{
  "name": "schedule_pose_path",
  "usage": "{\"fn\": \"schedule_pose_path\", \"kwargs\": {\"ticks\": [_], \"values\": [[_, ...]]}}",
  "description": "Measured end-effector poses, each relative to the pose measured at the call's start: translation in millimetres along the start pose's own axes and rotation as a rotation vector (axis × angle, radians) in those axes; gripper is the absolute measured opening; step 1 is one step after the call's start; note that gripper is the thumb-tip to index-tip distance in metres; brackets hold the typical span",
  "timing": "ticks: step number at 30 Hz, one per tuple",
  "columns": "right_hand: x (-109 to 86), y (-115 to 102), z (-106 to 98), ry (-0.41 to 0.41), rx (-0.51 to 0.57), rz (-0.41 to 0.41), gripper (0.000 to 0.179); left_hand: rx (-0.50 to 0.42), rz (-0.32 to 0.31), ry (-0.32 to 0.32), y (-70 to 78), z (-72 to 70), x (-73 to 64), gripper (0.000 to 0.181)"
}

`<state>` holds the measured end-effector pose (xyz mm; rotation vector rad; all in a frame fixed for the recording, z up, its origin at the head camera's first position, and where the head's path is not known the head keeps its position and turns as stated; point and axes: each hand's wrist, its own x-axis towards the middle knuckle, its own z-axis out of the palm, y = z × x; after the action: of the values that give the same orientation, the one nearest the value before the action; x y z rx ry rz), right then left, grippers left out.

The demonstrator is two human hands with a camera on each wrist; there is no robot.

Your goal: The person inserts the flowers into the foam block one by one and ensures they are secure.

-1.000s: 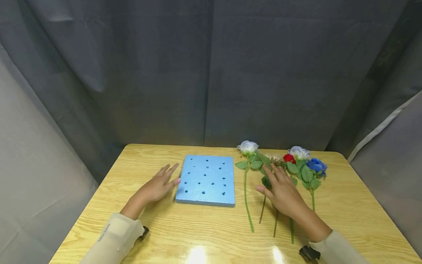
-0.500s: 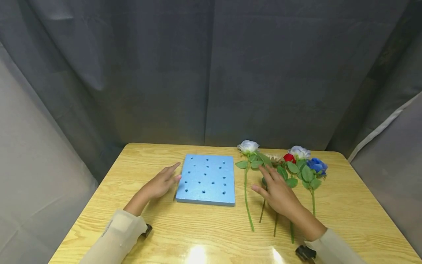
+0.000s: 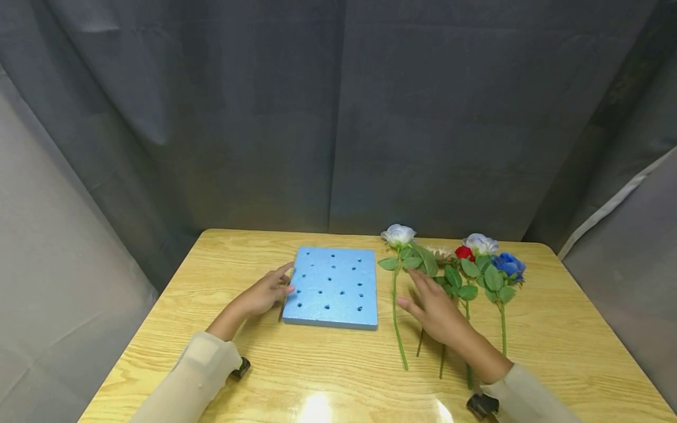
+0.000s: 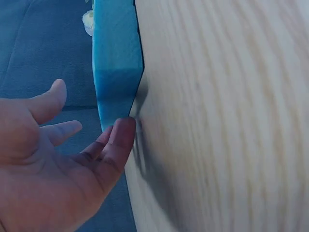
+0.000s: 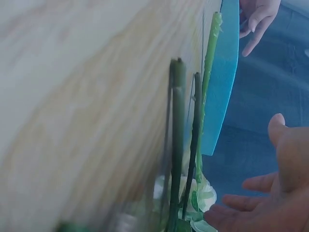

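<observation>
Left hand (image 3: pixel 262 295), fingers loosely extended, was at the blue board's (image 3: pixel 330 288) left edge, contact unclear. Right hand (image 3: pixel 440 312), fingers outstretched, hung over stems (image 3: pixel 469 376) beside the leftmost white flower (image 3: pixel 399 235).

We are wearing long cream sleeves, the left sleeve (image 3: pixel 187 379) showing near the worktop's (image 3: pixel 338 358) left edge, the right sleeve (image 3: pixel 529 399) toward its right edge. Small black pieces (image 3: pixel 482 405) are jutting out beside both cuffs (image 3: pixel 227 355); our left hand (image 3: pixel 264 295) and right hand (image 3: pixel 440 311) are showing bare.
</observation>
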<state>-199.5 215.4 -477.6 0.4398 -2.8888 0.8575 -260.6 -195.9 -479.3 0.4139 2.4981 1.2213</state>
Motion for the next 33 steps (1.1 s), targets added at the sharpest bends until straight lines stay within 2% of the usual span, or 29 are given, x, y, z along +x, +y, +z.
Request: {"fn": "schedule_pose_path", "kwargs": {"ticks": [4,8,15,24,33], "values": [[0.6,-2,2,-0.021,0.051,0.022,0.081,-0.100,-0.029,-0.020,-3.6,3.6,5.2,0.068],[2.6,-4,6,-0.056,0.086,0.066,0.084,-0.156,-0.039,-0.035,-6.5,5.5,8.8,0.070],[7.1,-5,11,-0.095,0.124,0.104,0.087,-0.161,-0.020,-0.054,-12.7,6.6,12.7,0.070],[13.5,-9,15,-0.130,0.268,0.192,0.089,-0.145,0.010,-0.084,-16.2,4.8,11.9,0.066],[16.4,-10,21,-0.131,0.285,0.285,0.084,-0.162,0.011,-0.096,-17.1,4.5,11.7,0.067]]}}
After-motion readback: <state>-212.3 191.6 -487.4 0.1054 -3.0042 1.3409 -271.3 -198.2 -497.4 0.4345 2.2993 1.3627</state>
